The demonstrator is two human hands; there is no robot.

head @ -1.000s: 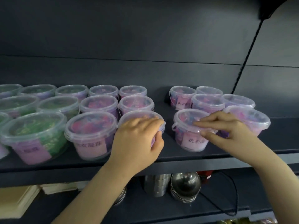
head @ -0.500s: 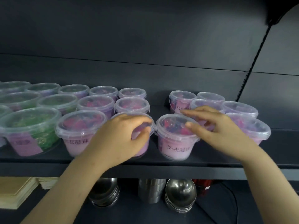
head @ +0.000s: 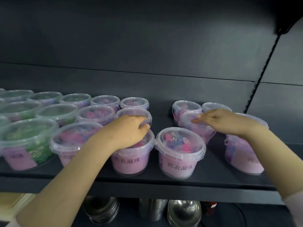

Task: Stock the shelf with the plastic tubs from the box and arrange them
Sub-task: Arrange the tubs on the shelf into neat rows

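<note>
Clear-lidded plastic tubs with pink labels stand in rows on the dark shelf (head: 164, 183); those at the left hold green contents (head: 27, 141). My left hand (head: 129, 130) reaches over a front-row pink tub (head: 131, 163), and its fingers curl on the near rim of the second-row pink tub (head: 131, 112). A pink tub (head: 180, 154) stands free at the front, between my arms. My right hand (head: 226, 122) lies over a second-row pink tub (head: 195, 126) in the right group, fingertips pinching its lid edge. Another pink tub (head: 242, 159) sits under my right forearm.
A gap of bare shelf (head: 160, 117) separates the left rows from the right group. The slotted upright (head: 262, 76) bounds the bay at the right. On the shelf below stand steel bowls (head: 183, 212) and stacked steel cups (head: 152, 208); pale flat packs (head: 16, 203) lie at the lower left.
My right hand let go of the front pink tub, which now stands beside the left front tub. Both hands moved back to second-row tubs.
</note>
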